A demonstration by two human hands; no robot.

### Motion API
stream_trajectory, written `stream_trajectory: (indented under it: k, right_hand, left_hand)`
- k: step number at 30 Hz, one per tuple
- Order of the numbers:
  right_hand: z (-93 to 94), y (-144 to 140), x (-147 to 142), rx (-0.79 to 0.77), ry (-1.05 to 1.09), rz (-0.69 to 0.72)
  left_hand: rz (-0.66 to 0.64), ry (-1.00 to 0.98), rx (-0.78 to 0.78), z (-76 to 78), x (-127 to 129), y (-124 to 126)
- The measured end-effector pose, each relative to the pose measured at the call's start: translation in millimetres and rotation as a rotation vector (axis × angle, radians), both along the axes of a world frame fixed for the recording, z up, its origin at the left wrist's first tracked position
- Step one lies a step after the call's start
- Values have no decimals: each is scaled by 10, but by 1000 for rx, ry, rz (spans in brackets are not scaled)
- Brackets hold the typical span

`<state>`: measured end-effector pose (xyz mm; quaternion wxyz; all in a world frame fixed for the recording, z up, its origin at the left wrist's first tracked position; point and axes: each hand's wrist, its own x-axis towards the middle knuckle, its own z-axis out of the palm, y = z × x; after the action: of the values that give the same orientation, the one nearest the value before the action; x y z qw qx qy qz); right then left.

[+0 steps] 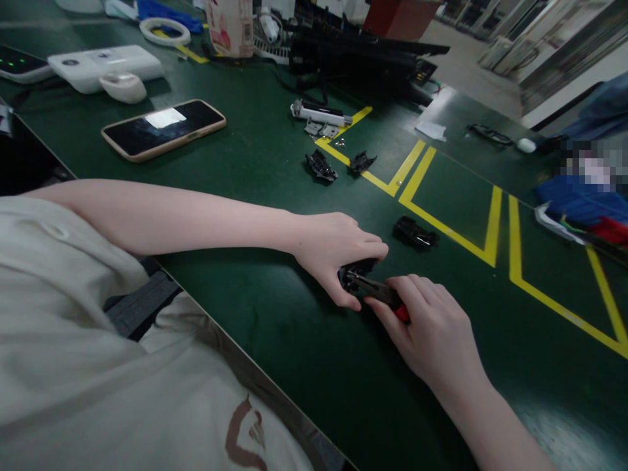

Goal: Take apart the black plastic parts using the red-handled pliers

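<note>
I see the left hand [338, 252] clamped over a small black plastic part [354, 271], pinning it to the dark green matted bench [275, 340] just in front of the torso. The right hand [432, 327] grips a red-handled plier-type tool [380, 292] — fist closed on the handle, dark nose touching the part.

Risks, as I judge them: the tool nose sits right beside the left thumb, so a slip off the glossy plastic could jab it. The part is small and held by fingertips only — too much twist could crack it or flick it away. Whether the nose actually bites anything, I cannot tell.

Surface: yellow tape lines [444, 226] cross the mat. A similar black part [415, 233] lies near; two more black fragments [321, 165] lie farther back. A phone in a tan case [164, 129] and a white box-shaped device [105, 65] sit well apart to the left. Room behind is dim, with a pale floor.
</note>
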<state>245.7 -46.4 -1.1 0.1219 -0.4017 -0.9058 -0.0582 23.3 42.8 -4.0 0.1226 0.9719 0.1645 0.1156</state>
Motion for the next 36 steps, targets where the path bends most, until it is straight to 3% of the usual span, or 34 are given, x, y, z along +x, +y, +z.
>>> stream_trajectory:
  k: [10,36]
  right_hand:
    - [-2,3,-2,-55,-3,-10]
    - [-11,19,-25,28,-26,4]
  left_hand:
    - [7,3,-11,12,1,-1]
    - [3,-7,-10,-5,33,15]
